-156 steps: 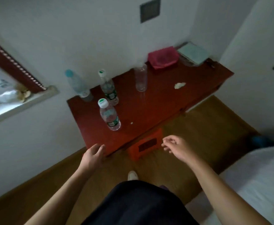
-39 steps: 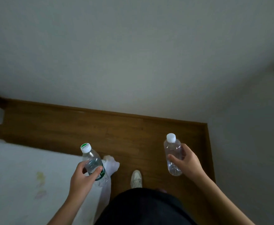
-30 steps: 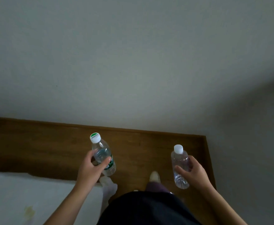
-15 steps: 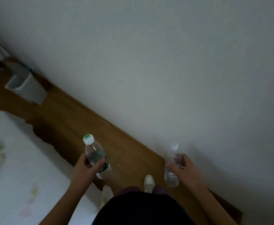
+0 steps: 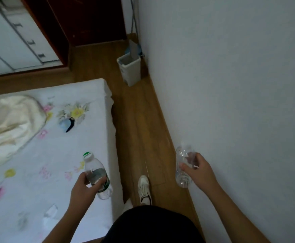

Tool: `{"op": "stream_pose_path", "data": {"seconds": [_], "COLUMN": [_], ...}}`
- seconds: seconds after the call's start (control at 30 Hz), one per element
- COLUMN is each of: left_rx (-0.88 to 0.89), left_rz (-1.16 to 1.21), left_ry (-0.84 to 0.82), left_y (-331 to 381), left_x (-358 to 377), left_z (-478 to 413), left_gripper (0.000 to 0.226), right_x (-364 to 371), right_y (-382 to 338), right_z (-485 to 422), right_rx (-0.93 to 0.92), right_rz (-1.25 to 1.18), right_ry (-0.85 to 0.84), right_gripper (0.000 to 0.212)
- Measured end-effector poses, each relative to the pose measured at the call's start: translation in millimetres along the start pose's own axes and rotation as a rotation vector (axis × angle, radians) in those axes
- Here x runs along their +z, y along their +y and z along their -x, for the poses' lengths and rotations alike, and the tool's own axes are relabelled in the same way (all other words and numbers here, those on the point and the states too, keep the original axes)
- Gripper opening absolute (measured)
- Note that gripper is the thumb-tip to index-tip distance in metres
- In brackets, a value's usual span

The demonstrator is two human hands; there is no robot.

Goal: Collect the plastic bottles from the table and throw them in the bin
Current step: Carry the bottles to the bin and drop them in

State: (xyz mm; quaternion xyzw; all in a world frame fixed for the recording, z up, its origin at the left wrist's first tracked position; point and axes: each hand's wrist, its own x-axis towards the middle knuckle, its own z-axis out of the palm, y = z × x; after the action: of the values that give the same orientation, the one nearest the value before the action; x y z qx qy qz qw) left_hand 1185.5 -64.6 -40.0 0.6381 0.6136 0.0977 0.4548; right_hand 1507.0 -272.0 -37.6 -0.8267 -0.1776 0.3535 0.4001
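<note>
Bottles: clear plastic bottle w/ green-white cap (image 5: 95,170) is gripped in left hand (image 5: 83,190), clear crumpled plastic bottle (image 5: 183,167) in right hand (image 5: 198,171), both fingers wrapped round. Step looks like carrying; next needs walk fwd to pale rectangular plastic bin (image 5: 130,69), well ahead by grey wall (image 5: 230,85), along narrow wooden floor (image 5: 139,120) beside white flowered bed (image 5: 47,146).

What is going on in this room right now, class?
A person is carrying two plastic bottles down a strip of wooden floor between a bed and a wall. The left hand grips a green-capped bottle that looks partly filled with water; the right hand grips a clear bottle whose top is blurred. A pale waste bin stands open on the floor ahead, against the wall. Neither bottle has been thrown in yet.
</note>
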Motion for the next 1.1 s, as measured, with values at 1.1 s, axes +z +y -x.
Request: {"op": "stream_pose_path", "data": {"seconds": [1.1], "left_rx": [-0.140], "left_rz": [0.191], "left_ry": [0.288], "left_y": [251], "left_x": [-15], "left_z": [-401], "left_gripper": [0.046], "right_x": [78], "right_y": [-323], "right_z": [-509], "right_rx": [-0.144], "right_rz": [0.209], "right_ry": [-0.286], "right_gripper": [0.061]}}
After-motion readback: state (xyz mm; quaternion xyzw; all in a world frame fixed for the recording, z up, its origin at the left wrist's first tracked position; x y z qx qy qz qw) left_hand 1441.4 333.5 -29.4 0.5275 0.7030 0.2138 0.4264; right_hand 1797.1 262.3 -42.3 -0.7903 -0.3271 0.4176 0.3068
